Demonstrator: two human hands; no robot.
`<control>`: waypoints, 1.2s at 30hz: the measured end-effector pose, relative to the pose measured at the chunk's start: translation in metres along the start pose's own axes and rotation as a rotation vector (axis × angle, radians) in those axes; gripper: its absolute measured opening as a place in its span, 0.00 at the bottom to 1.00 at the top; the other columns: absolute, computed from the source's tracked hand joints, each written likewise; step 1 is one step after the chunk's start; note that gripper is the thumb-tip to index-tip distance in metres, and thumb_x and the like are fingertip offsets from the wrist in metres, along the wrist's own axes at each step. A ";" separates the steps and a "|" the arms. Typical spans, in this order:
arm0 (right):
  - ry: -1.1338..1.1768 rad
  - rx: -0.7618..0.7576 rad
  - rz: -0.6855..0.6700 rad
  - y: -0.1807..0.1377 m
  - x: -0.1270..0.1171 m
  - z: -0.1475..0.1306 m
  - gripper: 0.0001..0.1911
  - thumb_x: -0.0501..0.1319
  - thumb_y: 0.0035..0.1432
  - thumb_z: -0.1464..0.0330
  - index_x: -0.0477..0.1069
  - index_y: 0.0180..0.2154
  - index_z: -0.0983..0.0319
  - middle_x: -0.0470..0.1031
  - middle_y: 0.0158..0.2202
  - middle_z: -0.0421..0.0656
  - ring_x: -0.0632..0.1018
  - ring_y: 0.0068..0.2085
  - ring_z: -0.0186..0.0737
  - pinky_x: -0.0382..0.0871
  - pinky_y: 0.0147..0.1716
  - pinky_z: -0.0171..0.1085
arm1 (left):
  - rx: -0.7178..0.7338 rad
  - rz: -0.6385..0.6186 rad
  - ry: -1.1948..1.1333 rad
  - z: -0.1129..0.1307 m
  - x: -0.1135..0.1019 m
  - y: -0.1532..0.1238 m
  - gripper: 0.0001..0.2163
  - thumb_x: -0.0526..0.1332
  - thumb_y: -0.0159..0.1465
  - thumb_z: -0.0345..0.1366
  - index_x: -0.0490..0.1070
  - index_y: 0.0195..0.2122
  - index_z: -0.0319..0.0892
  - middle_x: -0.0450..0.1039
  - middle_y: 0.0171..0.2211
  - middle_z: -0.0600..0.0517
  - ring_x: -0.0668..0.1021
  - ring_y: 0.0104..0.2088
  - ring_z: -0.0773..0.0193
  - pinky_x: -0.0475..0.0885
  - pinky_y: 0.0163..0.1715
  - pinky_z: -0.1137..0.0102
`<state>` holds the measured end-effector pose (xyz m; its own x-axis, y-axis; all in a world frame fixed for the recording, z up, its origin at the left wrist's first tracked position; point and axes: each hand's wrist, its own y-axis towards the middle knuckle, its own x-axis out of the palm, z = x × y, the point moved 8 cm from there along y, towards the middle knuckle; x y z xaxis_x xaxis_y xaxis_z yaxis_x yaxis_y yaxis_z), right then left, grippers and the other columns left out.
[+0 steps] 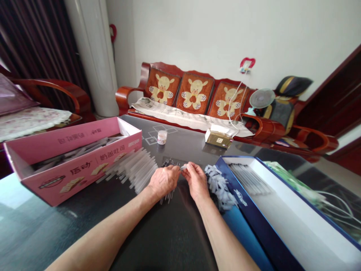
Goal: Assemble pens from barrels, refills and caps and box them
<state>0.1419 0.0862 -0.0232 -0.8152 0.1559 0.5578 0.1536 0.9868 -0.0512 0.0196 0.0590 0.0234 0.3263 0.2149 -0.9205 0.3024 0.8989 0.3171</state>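
At the middle of the dark table, my left hand (pixel 165 178) is closed with its fingertips bent down, over a small heap of thin dark sticks (pixel 168 162). What it grips is hidden behind the fingers. My right hand (pixel 196 179) pinches a small whitish translucent piece (pixel 183 167) close to the left fingertips. Beside my left hand lies a pile of long, frosted plastic strips or tubes (pixel 138 169). To the right of my right hand is a heap of short translucent pieces (pixel 218 184), against the blue box (pixel 239 195).
A pink box (pixel 93 165) holding more strips stands on the left. Inside the blue box lies a row of thin grey sticks (pixel 249 178). Farther back are a small white jar (pixel 162 137) and a tissue box (pixel 218 138). A green plastic bag (pixel 296 182) lies at right.
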 end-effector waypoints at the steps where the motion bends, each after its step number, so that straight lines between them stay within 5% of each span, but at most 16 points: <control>1: 0.005 0.005 0.004 0.000 0.000 0.001 0.19 0.74 0.36 0.65 0.71 0.31 0.62 0.78 0.27 0.37 0.76 0.27 0.31 0.73 0.32 0.34 | -0.001 -0.008 0.020 0.000 0.001 0.000 0.14 0.44 0.69 0.40 0.68 0.38 0.43 0.75 0.34 0.50 0.78 0.33 0.61 0.66 0.28 0.72; 30: -0.028 0.181 0.060 0.002 -0.008 0.014 0.14 0.73 0.36 0.69 0.70 0.26 0.62 0.74 0.20 0.37 0.76 0.23 0.34 0.74 0.27 0.35 | 0.025 -0.051 0.101 0.002 0.006 -0.001 0.13 0.45 0.69 0.37 0.68 0.40 0.42 0.72 0.34 0.48 0.77 0.33 0.62 0.67 0.30 0.71; 33: -0.169 0.094 0.050 0.003 -0.009 0.008 0.13 0.71 0.40 0.66 0.71 0.28 0.62 0.75 0.21 0.37 0.76 0.25 0.34 0.73 0.26 0.34 | 0.034 -0.042 0.079 0.001 0.003 0.002 0.13 0.45 0.69 0.38 0.69 0.40 0.42 0.71 0.33 0.49 0.76 0.32 0.62 0.67 0.29 0.71; 36: -0.443 -0.185 -0.009 0.001 -0.001 -0.017 0.13 0.68 0.46 0.65 0.74 0.36 0.59 0.76 0.27 0.38 0.76 0.29 0.36 0.72 0.30 0.34 | 0.050 0.025 0.098 0.000 -0.005 0.003 0.13 0.46 0.69 0.39 0.69 0.39 0.43 0.71 0.32 0.49 0.75 0.34 0.63 0.66 0.30 0.72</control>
<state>0.1526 0.0859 -0.0094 -0.9704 0.1905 0.1487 0.2093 0.9701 0.1232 0.0187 0.0608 0.0287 0.2456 0.2760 -0.9293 0.3399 0.8732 0.3492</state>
